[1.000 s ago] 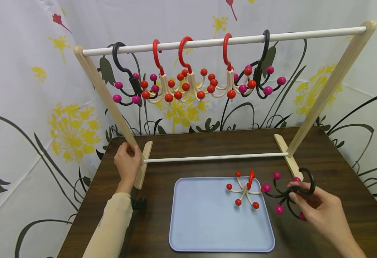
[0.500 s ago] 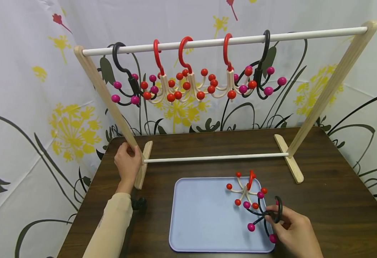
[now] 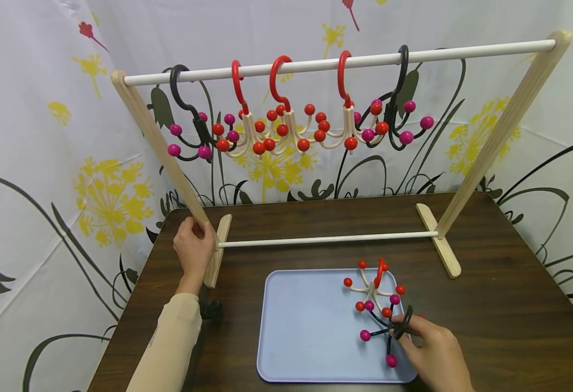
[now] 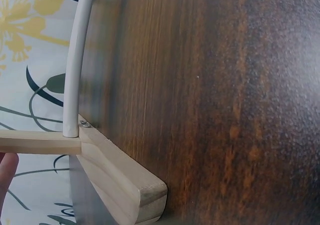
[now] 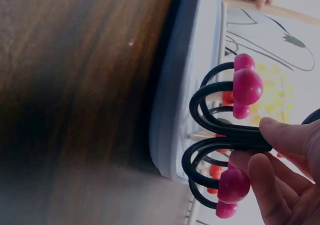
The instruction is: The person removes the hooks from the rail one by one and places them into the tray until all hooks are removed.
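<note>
My right hand (image 3: 430, 343) pinches a black hook hanger with pink ball tips (image 3: 380, 331) by its stem, over the right part of a pale blue tray (image 3: 310, 337). Its curved arms (image 5: 240, 144) point toward the tray in the right wrist view. Just behind it on the tray stands a cream hanger with red balls and a red hook (image 3: 373, 296), partly overlapped by the black one. At the left, my left hand (image 3: 195, 247) grips the lower end of the rack's wooden left post (image 3: 167, 158); only a fingertip (image 4: 7, 167) shows in the left wrist view.
Across the rack's white top rail (image 3: 310, 66) hang several hangers, black ones (image 3: 201, 130) at both ends and red-hooked ones (image 3: 281, 81) between. A lower white rod (image 3: 325, 239) joins the wooden feet (image 3: 440, 242) on the dark table (image 3: 501, 305). A patterned curtain (image 3: 46, 49) hangs behind.
My right hand has carried the black hanger leftward and down from beside the right foot to over the tray's right part. The left hand stays on the post.
</note>
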### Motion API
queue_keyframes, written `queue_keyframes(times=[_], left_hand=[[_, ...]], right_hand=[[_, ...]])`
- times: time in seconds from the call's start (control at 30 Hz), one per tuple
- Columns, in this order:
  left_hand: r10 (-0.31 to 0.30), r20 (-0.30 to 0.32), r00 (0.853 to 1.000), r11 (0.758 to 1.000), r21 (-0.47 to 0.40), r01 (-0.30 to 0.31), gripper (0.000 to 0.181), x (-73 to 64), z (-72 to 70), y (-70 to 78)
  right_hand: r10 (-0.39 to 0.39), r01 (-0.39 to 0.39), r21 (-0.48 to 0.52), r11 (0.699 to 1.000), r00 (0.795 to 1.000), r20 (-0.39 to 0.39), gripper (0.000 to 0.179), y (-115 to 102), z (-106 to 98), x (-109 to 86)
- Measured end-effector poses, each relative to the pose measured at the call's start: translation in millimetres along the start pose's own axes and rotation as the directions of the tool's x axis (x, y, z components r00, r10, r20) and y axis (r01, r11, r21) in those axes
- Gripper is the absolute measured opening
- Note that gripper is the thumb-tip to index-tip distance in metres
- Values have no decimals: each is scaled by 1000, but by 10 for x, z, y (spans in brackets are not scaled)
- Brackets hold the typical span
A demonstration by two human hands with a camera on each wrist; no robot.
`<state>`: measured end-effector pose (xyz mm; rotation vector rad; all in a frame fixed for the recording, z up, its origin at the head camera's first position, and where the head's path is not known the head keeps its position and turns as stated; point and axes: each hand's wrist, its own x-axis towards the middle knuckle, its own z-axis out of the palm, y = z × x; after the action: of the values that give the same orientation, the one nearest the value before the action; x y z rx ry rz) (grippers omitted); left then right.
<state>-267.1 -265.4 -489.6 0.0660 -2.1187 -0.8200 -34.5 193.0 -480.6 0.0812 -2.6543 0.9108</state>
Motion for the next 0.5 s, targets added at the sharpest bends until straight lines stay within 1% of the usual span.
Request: queue_keyframes(times=[0.1,0.17,0.23,0.37,0.5], left_hand=[[-6,2,1000,1000,2,6,14,3,4,-6],[-9,5,1000,1000,2,9,14,4,5,-5],[-4,2,1000,1000,1,4,14,4,5,-2],[4,-2,1000,1000,0,-4,14,0,0,6],[8,-6,1000,1000,1,-8,14,0,-1,5]], right_hand=[[-85,83,-36,996,995,-49,36,6,40,24],[-114,111,-49,993,991,-66,36,8,63,43],[-115,112,-60,992,991,-67,35,7,81,64],[-93,89,-78,993,994,-51,32,2,107,93],[-75,72,-75,995,997,-33,31,-6,118,112]])
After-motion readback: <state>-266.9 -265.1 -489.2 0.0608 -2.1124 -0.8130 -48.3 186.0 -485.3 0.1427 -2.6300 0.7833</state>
